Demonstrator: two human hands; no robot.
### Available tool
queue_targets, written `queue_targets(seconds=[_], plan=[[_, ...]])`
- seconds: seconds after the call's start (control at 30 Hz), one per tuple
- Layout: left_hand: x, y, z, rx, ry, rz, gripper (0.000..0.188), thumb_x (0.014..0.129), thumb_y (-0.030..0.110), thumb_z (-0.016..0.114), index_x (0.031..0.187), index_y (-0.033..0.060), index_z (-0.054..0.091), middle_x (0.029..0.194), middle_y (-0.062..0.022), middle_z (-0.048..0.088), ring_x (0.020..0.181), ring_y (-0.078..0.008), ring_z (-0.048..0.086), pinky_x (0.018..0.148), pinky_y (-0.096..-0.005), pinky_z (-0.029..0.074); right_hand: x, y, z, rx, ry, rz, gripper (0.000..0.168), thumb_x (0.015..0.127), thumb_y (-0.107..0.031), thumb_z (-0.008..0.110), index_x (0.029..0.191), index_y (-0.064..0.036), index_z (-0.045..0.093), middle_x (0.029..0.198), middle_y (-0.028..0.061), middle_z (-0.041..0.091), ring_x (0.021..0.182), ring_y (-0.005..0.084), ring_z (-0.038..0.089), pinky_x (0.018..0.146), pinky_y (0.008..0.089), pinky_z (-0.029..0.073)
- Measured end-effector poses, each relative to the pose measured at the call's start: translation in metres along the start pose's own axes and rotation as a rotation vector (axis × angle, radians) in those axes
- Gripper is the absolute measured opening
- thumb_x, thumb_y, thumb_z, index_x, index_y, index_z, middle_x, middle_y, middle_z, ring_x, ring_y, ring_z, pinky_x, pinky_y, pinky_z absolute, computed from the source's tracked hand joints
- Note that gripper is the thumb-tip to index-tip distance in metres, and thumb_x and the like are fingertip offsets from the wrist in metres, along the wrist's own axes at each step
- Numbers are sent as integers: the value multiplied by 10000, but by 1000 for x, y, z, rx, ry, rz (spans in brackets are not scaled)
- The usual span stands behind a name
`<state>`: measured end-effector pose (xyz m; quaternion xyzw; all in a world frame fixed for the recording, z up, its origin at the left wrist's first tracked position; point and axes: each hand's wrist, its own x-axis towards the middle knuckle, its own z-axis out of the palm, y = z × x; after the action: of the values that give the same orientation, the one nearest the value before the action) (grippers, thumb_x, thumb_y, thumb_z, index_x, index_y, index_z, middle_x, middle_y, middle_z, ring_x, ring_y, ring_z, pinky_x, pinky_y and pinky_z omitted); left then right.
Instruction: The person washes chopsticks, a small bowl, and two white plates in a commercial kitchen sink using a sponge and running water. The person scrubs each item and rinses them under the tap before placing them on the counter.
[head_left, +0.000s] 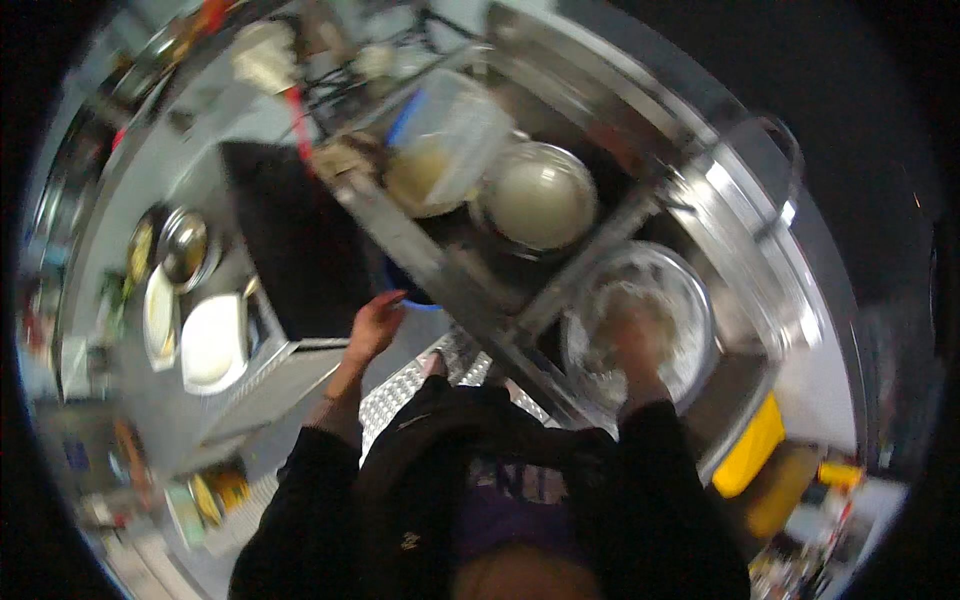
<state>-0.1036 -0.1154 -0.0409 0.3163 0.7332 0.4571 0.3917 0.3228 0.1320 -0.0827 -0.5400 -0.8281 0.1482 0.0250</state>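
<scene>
My right hand reaches down into a large round bowl in the right sink basin. The bowl holds pale, foamy-looking wet contents, and blur hides my fingers, so I cannot tell what they grip. To the left, my left hand hangs beside the sink's front rim with nothing seen in it. Its fingertips are close to the blue rim of a container below the sink edge. In the other basin, a round metal vessel with a pale, shiny surface sits against a tilted clear plastic container with yellowish matter inside.
A metal divider separates the basins, and a curved tap rises behind. A crumpled cloth lies on the rim. Leftward are a black panel, white trays and a metal bowl. A yellow item is at right.
</scene>
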Motion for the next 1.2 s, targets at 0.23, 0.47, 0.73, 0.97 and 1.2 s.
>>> queue_targets(seconds=[0.23, 0.47, 0.73, 0.97, 1.2], plan=[[7, 27, -61, 36, 292, 104, 285, 824, 89, 561, 1097, 17, 526, 981, -62, 590, 892, -123, 543, 798, -256, 433, 39, 80, 29, -269, 18, 65, 507, 737, -317, 620, 1161, -76, 481, 1034, 115, 564, 869, 256, 555, 763, 386, 452], [-17, 0, -198, -129, 810, 133, 243, 835, 157, 539, 1023, 4, 555, 840, -71, 611, 732, -144, 581, 650, -260, 474, 22, -23, -56, 970, -3, 607, 454, 827, -395, 529, 1129, -56, 521, 990, 87, 585, 735, 193, 566, 604, 316, 471], [-139, -89, -357, 247, 1482, -323, 323, 747, 284, 633, 901, 4, 583, 821, -126, 614, 717, -240, 591, 642, -328, 466, 19, 14, -21, 416, 73, 527, 519, 816, -475, 454, 1104, -50, 528, 898, 128, 581, 713, 269, 558, 624, 363, 449], [-182, -122, -343, -373, 1310, -529, 395, 665, 266, 718, 831, -42, 534, 718, -125, 583, 508, -189, 573, 383, -289, 438, 19, 24, -1, 195, 30, 511, 488, 804, -446, 463, 1080, -50, 530, 911, 148, 564, 755, 305, 557, 666, 395, 451], [-191, -134, -362, -518, 1239, -535, 285, 714, 160, 636, 891, -44, 544, 723, -108, 570, 560, -207, 593, 450, -305, 496, 18, 55, 20, 145, -21, 447, 424, 810, -364, 504, 1081, -38, 511, 1009, 142, 545, 814, 275, 559, 657, 391, 460]])
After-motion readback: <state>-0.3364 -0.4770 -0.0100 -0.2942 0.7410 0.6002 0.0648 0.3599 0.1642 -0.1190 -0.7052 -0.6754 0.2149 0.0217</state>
